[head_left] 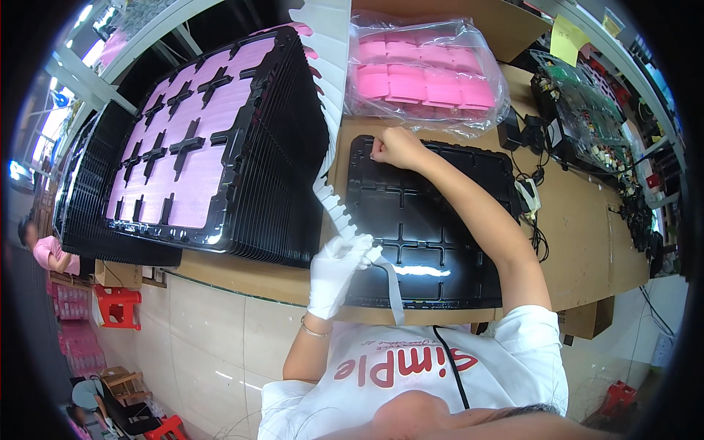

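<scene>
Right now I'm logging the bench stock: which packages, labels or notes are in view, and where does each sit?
Clear plastic bag: far side of the bench beyond the right hand, crinkled, full of pink foam pieces.
Yellow sticky notes: upper right, small paper squares on a frame.
Cardboard box: under the bench edge at right, brown.
</scene>
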A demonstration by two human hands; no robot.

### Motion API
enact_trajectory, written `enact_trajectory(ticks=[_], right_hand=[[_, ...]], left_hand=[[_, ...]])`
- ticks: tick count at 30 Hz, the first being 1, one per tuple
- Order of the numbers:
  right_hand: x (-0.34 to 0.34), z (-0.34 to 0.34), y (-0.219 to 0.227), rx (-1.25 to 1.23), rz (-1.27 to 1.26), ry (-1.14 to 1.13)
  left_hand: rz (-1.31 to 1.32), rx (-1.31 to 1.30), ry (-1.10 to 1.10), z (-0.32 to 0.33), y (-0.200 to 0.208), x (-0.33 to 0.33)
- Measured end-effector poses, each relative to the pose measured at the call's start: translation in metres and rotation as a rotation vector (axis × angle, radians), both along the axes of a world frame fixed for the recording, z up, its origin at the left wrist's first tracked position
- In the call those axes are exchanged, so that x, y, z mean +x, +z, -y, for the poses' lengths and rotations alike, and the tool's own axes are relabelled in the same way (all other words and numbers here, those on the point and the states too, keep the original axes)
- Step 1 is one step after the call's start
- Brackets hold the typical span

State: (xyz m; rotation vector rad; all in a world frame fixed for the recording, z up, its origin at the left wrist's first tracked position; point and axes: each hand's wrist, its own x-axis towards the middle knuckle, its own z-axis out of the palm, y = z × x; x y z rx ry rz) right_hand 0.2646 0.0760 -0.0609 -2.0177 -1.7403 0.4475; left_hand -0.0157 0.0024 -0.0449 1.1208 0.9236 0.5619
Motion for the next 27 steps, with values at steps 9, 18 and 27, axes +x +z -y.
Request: enact_trajectory(ticks=[9,18,27], right_hand=[[-0.014,0.085,0.001,0.199,-1.762,-0.032],[-0.119,0.196,0.026,0.251,-0.731,-0.106],[-0.083,0.218,0.039,0.649,-0.285,0.012]], left_hand=[[0.074,-0.019,0.066,0.002,0.004,0.0],[0.138,0.027,0.022,0.031,0.017,0.014],[0.2,0.032,0.046,0.025,0.004,0.02]])
